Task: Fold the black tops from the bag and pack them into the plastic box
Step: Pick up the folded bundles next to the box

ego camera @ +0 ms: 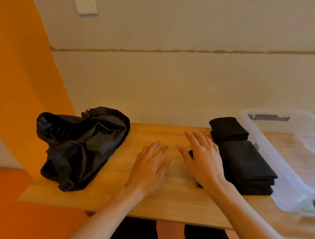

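A crumpled black bag (pixel 79 145) lies on the left of the wooden table (pixel 165 197). On the right sit two folded black tops, a smaller one (pixel 227 128) at the back and a larger stack (pixel 247 166) in front of it. A clear plastic box (pixel 289 160) stands at the right edge, next to the tops. My left hand (pixel 149 167) hovers over the table's middle with its fingers straight and holds nothing. My right hand (pixel 202 158) is spread flat beside the larger stack, and a bit of black cloth shows under its palm.
A white wall rises behind the table, with an orange panel at the left and a white wall plate (pixel 85 0) high up. The floor at the lower left is orange. My knees show under the table's front edge.
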